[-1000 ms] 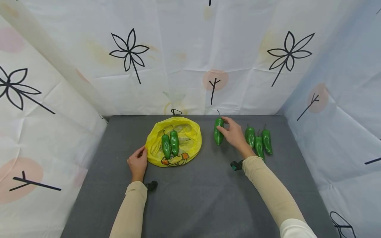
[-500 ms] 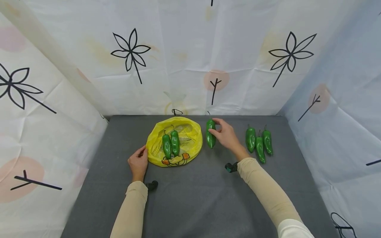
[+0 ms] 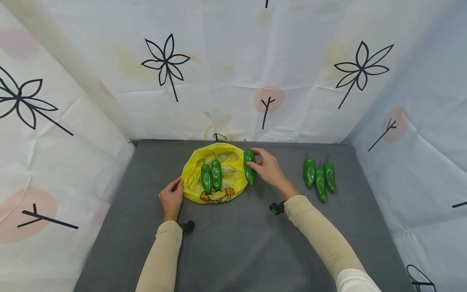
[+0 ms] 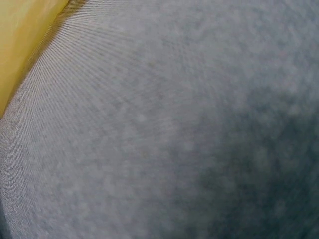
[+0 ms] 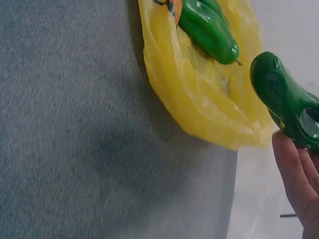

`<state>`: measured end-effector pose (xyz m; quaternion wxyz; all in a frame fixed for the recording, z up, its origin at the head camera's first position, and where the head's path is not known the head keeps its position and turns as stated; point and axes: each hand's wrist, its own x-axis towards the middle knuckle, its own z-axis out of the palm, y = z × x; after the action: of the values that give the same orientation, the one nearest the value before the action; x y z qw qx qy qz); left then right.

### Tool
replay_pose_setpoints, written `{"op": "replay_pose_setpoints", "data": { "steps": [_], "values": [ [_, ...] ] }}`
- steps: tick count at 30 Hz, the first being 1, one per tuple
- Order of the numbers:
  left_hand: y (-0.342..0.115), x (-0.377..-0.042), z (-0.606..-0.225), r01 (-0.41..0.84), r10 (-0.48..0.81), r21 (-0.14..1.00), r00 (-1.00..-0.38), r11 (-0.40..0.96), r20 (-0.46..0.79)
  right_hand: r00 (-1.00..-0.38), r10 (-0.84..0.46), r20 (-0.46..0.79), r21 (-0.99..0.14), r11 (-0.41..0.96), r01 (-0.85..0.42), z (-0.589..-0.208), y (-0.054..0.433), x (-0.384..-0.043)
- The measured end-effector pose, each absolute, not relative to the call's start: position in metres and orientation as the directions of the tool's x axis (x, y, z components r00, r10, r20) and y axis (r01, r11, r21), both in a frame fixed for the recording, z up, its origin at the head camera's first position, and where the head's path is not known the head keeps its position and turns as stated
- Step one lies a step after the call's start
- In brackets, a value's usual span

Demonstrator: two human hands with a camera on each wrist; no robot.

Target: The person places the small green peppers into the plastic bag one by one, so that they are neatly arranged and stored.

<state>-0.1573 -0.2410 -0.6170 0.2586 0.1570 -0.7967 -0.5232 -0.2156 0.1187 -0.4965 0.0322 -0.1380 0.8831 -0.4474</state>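
A yellow plastic bag [image 3: 189,184] lies with its mouth spread wide on the dark grey table [image 3: 233,251], and two glossy green peppers [image 3: 217,175] are inside it. My left hand [image 3: 171,198] pinches the bag's left rim between thumb and fingers. Between thumb and fingertips, my right hand [image 3: 269,168] holds another green pepper [image 3: 249,167], stem up, overlapping the bag's right rim in the head view. The right wrist view shows this held pepper [image 5: 284,99] above the table beside the bag [image 5: 174,94]. Only a corner of the bag [image 4: 20,40] enters the left wrist view.
Three more green peppers [image 3: 320,182] lie close together on the right side of the table. White patterned cloth [image 3: 226,73] walls in the back and both sides of the table.
My right hand has carried its pepper leftward, from between the loose peppers and the bag to the bag's right rim. My left hand stays at the left rim.
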Motion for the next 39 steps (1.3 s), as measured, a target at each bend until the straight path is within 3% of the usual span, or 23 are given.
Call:
{"op": "replay_pose_setpoints", "data": {
  "steps": [39],
  "values": [
    [-0.239, -0.157, -0.614, 0.022, -0.511, 0.914, -0.824, 0.405, 0.246, -0.942, -0.334, -0.020, -0.838, 0.519, -0.166, -0.518, 0.052, -0.234]
  ]
}}
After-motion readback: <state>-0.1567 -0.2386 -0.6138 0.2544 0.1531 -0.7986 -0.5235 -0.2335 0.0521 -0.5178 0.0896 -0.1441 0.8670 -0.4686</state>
